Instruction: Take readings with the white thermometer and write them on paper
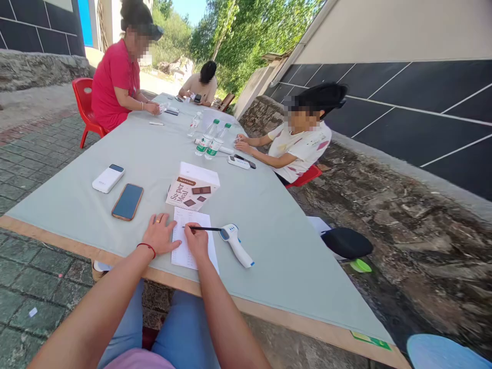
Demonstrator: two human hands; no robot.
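Observation:
A sheet of paper with printed or written rows lies near the front edge of the table. My left hand rests flat with fingers spread, partly over the paper's left side. In my right hand is a black pencil or thin pen, its tip down on the sheet's upper part. Just right of that hand lies a white infrared thermometer. Behind the paper stands a white box marked "Super Meal". To the left lie a phone and a white handheld device with a dark screen.
Several water bottles stand mid-table. Near them lie a white device and a dark phone. One person sits at the left, another at the right, a third at the far end. A stone wall runs along the right.

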